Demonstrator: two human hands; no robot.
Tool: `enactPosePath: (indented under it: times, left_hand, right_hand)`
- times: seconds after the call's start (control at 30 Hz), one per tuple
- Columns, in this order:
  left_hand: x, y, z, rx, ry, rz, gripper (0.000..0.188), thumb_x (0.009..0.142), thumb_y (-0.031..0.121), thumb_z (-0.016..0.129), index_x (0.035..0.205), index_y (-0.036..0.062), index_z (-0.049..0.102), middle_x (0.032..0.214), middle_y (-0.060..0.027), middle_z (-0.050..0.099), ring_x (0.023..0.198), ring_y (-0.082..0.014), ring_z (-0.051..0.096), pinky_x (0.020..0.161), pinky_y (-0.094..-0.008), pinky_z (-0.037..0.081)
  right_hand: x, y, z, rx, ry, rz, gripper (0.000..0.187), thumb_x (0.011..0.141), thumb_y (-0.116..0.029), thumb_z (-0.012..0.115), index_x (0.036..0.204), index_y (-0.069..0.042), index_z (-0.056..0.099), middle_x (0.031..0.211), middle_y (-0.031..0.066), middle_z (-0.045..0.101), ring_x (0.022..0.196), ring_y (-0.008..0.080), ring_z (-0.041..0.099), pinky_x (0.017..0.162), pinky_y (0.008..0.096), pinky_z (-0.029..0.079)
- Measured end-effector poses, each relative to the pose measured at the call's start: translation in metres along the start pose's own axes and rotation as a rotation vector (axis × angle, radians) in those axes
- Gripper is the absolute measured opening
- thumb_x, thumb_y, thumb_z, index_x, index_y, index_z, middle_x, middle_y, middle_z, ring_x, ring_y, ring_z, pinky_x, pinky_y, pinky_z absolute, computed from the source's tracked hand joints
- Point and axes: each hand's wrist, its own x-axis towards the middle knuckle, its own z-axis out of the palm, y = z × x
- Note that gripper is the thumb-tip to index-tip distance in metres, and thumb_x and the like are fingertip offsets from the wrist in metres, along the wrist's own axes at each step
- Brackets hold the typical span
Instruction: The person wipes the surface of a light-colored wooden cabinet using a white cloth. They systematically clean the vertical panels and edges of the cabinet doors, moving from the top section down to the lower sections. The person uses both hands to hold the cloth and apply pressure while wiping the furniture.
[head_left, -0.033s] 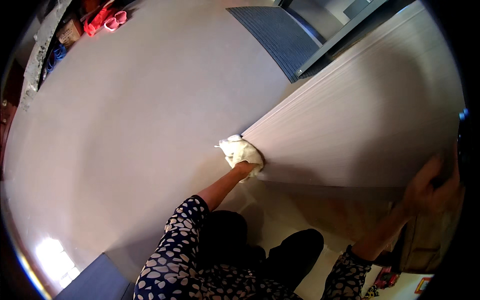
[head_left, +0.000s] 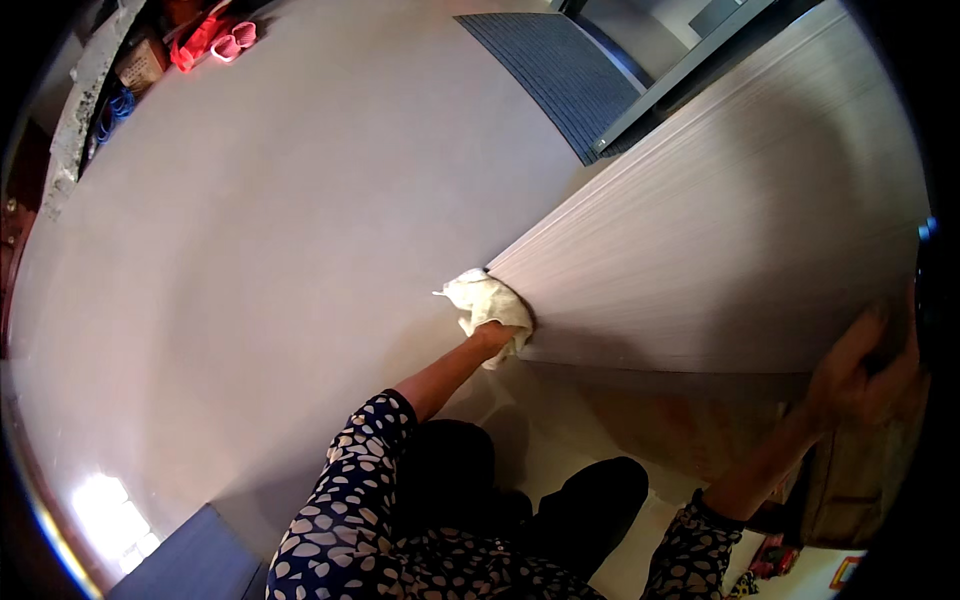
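Observation:
My left hand (head_left: 492, 338) is closed around a crumpled pale cream cloth (head_left: 487, 300). The cloth is pressed at the low corner of a pale wood-grain panel (head_left: 680, 240), where it comes down near the grey floor (head_left: 300, 220). Part of the cloth spreads past my fingers to the left, and my fingertips are covered by it. Far to the right, my right hand (head_left: 862, 385) is raised beside the panel's shadowed right part. Its fingers are dim and partly lost at the dark rim, so what they touch is unclear.
A dark ribbed mat (head_left: 555, 80) lies beyond the panel, beside a metal frame (head_left: 680, 75). Pink shoes (head_left: 234, 42), a red bag (head_left: 196, 45) and a woven basket (head_left: 142, 65) sit at the far left. A brown bag-like item (head_left: 850, 480) is below my right hand.
My left hand and the cloth have shifted very slightly to the right along the panel's corner. My right hand stays about where it was.

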Motion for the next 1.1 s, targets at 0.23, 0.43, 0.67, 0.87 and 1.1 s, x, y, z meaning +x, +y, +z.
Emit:
enactPosePath:
  times: [0.23, 0.43, 0.67, 0.87, 1.1]
  left_hand:
    - [-0.073, 0.060, -0.026, 0.418, 0.014, 0.179, 0.039, 0.087, 0.014, 0.046, 0.126, 0.0105, 0.046, 0.119, -0.0146, 0.054, 0.109, -0.0290, 0.053, 0.090, -0.0362, 0.044]
    - [0.015, 0.026, 0.059, 0.463, 0.637, 0.277, 0.036, 0.088, 0.021, 0.048, 0.122, 0.0078, 0.049, 0.120, -0.0104, 0.054, 0.110, -0.0273, 0.051, 0.092, -0.0363, 0.041]
    - [-0.102, 0.142, 0.010, -0.720, 0.965, 0.094, 0.037, 0.092, 0.029, 0.048, 0.121, 0.0067, 0.051, 0.122, -0.0111, 0.053, 0.112, -0.0272, 0.048, 0.095, -0.0376, 0.037]
    - [-0.039, 0.138, 0.047, -0.833, 1.107, 0.051, 0.048, 0.094, 0.033, 0.045, 0.129, 0.0017, 0.040, 0.131, -0.0179, 0.042, 0.121, -0.0306, 0.039, 0.103, -0.0368, 0.027]
    - [0.041, 0.087, 0.048, -1.301, 1.271, -0.057, 0.061, 0.091, 0.045, 0.045, 0.133, 0.0021, 0.034, 0.136, -0.0177, 0.034, 0.127, -0.0302, 0.030, 0.106, -0.0342, 0.022]
  right_hand:
    - [0.002, -0.024, -0.025, -0.196, 0.028, -0.106, 0.020, 0.087, -0.016, 0.055, 0.103, -0.006, 0.063, 0.106, 0.0073, 0.062, 0.096, 0.0176, 0.054, 0.081, 0.0278, 0.047]
    - [-0.007, -0.065, -0.024, 0.141, 0.122, -0.047, 0.021, 0.087, -0.016, 0.050, 0.097, -0.006, 0.065, 0.114, 0.0149, 0.055, 0.098, 0.0217, 0.048, 0.082, 0.0324, 0.040]
    - [-0.016, -0.070, -0.027, 0.244, 0.084, 0.005, 0.021, 0.089, -0.015, 0.048, 0.091, -0.003, 0.065, 0.111, 0.0149, 0.057, 0.099, 0.0185, 0.043, 0.076, 0.0259, 0.041]
    - [-0.005, -0.051, -0.011, 0.421, 0.166, -0.038, 0.024, 0.091, -0.010, 0.043, 0.092, 0.004, 0.063, 0.110, 0.0176, 0.056, 0.096, 0.0173, 0.048, 0.063, 0.0209, 0.051]
    - [0.009, -0.026, -0.011, 0.407, 0.162, -0.090, 0.024, 0.090, -0.001, 0.038, 0.097, 0.008, 0.060, 0.112, 0.0219, 0.054, 0.092, 0.0226, 0.057, 0.065, 0.0234, 0.053]
